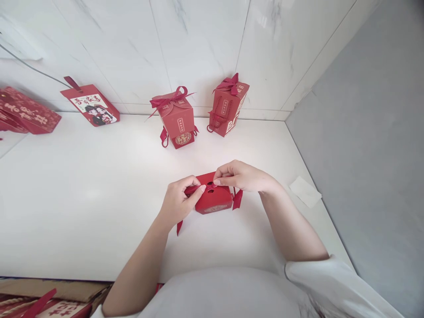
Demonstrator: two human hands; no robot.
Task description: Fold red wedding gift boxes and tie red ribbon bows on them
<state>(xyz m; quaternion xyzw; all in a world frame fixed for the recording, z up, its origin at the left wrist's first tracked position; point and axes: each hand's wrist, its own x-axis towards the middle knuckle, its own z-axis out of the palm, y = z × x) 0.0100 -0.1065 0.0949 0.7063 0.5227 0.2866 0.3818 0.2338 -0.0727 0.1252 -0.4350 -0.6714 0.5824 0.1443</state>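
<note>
A red gift box [214, 199] with two dark round holes in its top sits on the white table in front of me. Across its top runs a dark red ribbon [237, 199], with one tail hanging at the right side and another below my left hand. My left hand [180, 198] pinches the ribbon between thumb and fingers at the box's left. My right hand [238, 176] has thumb and forefinger pressed together at the ribbon near the holes. The exact grip of the right fingertips is partly hidden.
Two red boxes with bows, a left one [177, 117] and a right one [228, 106], stand by the tiled wall. A red photo card box [89, 105] and red packages [29, 110] are further left. White paper [305, 191] lies right. A cardboard carton [49, 289] sits below the table edge.
</note>
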